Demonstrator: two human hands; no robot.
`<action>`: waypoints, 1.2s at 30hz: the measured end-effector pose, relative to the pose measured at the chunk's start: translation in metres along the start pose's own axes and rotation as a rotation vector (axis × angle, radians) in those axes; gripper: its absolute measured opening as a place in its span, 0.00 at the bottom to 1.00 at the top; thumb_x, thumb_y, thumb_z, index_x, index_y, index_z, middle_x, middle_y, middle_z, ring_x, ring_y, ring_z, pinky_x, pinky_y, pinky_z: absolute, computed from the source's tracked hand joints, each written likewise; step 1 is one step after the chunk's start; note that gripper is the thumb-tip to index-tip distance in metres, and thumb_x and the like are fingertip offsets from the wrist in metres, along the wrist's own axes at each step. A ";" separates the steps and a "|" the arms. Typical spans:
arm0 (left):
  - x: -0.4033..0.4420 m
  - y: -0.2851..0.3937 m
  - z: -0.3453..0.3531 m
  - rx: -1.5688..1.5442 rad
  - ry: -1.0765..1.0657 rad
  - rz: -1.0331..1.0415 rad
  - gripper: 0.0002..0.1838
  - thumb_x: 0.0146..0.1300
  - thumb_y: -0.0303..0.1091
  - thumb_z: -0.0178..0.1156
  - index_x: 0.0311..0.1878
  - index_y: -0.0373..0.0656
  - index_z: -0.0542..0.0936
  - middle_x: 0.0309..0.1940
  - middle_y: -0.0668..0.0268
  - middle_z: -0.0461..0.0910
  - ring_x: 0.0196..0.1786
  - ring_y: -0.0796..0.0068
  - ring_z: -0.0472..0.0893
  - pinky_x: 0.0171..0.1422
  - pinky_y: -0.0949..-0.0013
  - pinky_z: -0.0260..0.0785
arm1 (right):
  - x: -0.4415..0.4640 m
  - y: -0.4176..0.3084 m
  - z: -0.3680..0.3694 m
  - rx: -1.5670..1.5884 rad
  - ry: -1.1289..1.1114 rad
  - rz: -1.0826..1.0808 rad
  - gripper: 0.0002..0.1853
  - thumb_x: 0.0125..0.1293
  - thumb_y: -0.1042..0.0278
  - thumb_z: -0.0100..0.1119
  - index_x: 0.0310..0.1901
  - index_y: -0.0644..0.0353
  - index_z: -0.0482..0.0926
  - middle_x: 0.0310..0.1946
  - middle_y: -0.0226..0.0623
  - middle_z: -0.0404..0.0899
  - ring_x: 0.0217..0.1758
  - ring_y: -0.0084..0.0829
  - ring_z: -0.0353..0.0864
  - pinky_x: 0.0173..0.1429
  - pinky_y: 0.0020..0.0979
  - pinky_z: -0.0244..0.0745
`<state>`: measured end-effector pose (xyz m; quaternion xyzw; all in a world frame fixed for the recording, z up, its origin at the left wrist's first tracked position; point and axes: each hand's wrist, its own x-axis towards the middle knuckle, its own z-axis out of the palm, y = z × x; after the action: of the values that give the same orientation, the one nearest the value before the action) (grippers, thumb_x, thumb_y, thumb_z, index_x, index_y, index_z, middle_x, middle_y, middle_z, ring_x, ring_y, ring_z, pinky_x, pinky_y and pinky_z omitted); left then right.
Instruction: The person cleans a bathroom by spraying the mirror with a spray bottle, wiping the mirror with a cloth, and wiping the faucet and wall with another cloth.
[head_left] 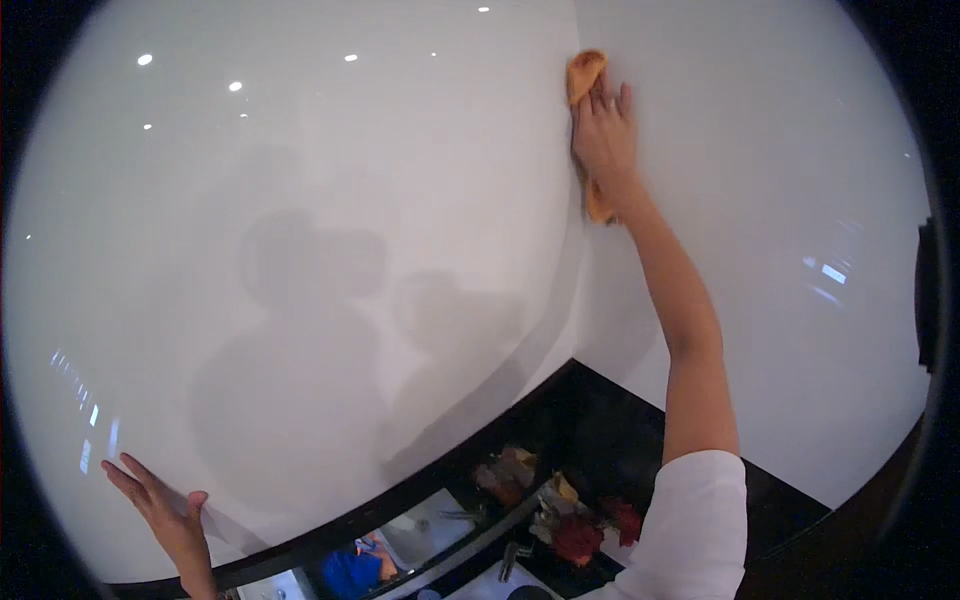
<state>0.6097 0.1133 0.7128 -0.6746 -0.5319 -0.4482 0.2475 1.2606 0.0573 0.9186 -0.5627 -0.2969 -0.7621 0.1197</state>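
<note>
My right hand (607, 140) presses an orange cloth (587, 72) flat against the glossy white wall, right at the inner corner where two wall panels meet. The cloth shows above the fingertips and again below the palm; the rest of it is hidden under the hand. At the lower left, my left hand (165, 510) rests near the left wall panel (420, 180) with its fingers spread and nothing in it.
A black counter (610, 410) runs below the walls. Red and pale flowers (578, 538), a metal faucet (512, 562) and a blue item (350, 572) are at the bottom. A dark object (926, 295) stands at the right edge.
</note>
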 end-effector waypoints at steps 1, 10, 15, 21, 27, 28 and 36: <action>0.001 -0.001 0.000 0.006 -0.003 -0.008 0.56 0.41 0.35 0.68 0.73 0.51 0.45 0.74 0.54 0.33 0.75 0.49 0.40 0.75 0.55 0.46 | -0.028 -0.008 -0.011 0.037 -0.116 -0.022 0.20 0.62 0.67 0.44 0.50 0.70 0.74 0.52 0.50 0.76 0.67 0.43 0.62 0.72 0.50 0.45; -0.006 0.006 -0.005 -0.024 0.063 -0.022 0.61 0.36 0.16 0.67 0.73 0.53 0.44 0.74 0.56 0.32 0.75 0.53 0.39 0.76 0.58 0.45 | -0.215 -0.042 -0.084 0.179 -0.419 -0.143 0.17 0.60 0.68 0.46 0.46 0.69 0.76 0.45 0.50 0.79 0.59 0.46 0.72 0.73 0.49 0.48; -0.007 0.002 0.001 0.007 0.074 -0.016 0.61 0.36 0.16 0.68 0.74 0.54 0.43 0.74 0.55 0.33 0.75 0.52 0.39 0.76 0.58 0.45 | -0.070 0.013 -0.055 -0.087 -0.276 -0.036 0.24 0.60 0.70 0.47 0.59 0.68 0.68 0.65 0.49 0.61 0.69 0.42 0.61 0.74 0.49 0.45; -0.007 -0.002 0.003 0.053 0.071 -0.018 0.57 0.41 0.22 0.67 0.73 0.53 0.45 0.74 0.54 0.35 0.75 0.52 0.41 0.75 0.57 0.46 | 0.093 0.143 -0.093 -0.538 0.037 0.105 0.31 0.58 0.66 0.56 0.63 0.64 0.62 0.65 0.50 0.60 0.69 0.44 0.58 0.72 0.49 0.48; -0.007 0.002 0.002 -0.029 0.083 0.017 0.56 0.42 0.18 0.65 0.73 0.56 0.46 0.74 0.52 0.33 0.75 0.51 0.38 0.76 0.57 0.42 | 0.070 0.083 -0.074 0.459 -0.275 0.305 0.26 0.64 0.58 0.46 0.61 0.64 0.65 0.55 0.50 0.71 0.59 0.41 0.69 0.72 0.42 0.50; -0.007 0.003 0.001 -0.029 0.098 0.023 0.55 0.44 0.19 0.65 0.73 0.56 0.47 0.74 0.52 0.34 0.75 0.51 0.38 0.75 0.57 0.43 | 0.056 0.053 -0.074 0.644 -0.410 0.466 0.26 0.63 0.61 0.46 0.61 0.65 0.65 0.56 0.49 0.70 0.60 0.41 0.67 0.72 0.42 0.51; -0.002 -0.017 0.012 0.003 0.056 0.175 0.52 0.50 0.23 0.65 0.74 0.55 0.44 0.73 0.47 0.35 0.75 0.48 0.38 0.75 0.53 0.40 | -0.246 -0.045 -0.106 -0.042 -0.704 -0.401 0.27 0.63 0.64 0.43 0.61 0.70 0.65 0.65 0.51 0.61 0.72 0.45 0.54 0.75 0.43 0.45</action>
<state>0.5981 0.1274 0.7031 -0.7052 -0.4646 -0.4426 0.3015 1.2375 -0.0062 0.6555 -0.7225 -0.4082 -0.5370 -0.1517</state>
